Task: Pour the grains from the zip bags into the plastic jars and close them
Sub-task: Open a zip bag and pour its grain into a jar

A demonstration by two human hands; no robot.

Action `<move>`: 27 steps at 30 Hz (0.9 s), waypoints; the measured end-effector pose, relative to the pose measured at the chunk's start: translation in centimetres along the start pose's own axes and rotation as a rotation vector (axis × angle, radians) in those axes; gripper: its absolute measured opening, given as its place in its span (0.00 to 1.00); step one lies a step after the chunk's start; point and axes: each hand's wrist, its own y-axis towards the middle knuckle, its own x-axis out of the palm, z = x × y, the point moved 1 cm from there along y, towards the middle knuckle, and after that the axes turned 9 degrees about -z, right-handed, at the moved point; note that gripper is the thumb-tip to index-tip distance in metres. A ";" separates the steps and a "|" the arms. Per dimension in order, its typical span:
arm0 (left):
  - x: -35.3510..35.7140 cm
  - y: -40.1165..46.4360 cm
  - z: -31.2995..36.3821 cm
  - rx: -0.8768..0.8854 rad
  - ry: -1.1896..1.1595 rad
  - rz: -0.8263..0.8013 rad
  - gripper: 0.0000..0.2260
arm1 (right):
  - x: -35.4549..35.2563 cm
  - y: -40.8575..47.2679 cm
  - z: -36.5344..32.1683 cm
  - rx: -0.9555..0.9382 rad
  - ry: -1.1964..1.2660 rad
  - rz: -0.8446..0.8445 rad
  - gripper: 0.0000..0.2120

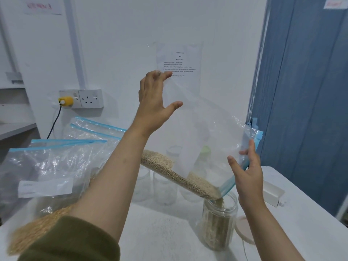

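Between left hand (153,95) and right hand (246,166), zip bag (203,132) tilts over jar (218,221).

White table (301,213) ran under everything. On the white wall behind, a double wall socket (82,98) carried a yellow plug (66,101) in its left outlet, black cable (54,123) dropping from it. A printed instruction sheet (178,61) was fixed to the wall higher up, text too small to read. A small label (43,6) with red writing sat top left, blurred. Blue panel (301,91) stood at right. A small white box (273,194) lay near the table's right edge.
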 end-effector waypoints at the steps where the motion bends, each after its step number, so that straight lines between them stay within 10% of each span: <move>1: 0.0 0.0 0.1 0.002 0.001 0.001 0.31 | 0.0 0.0 0.0 0.000 0.005 0.002 0.35; 27: -0.2 -0.3 0.5 0.012 -0.007 0.004 0.30 | -0.3 -0.3 0.1 0.009 0.017 -0.004 0.34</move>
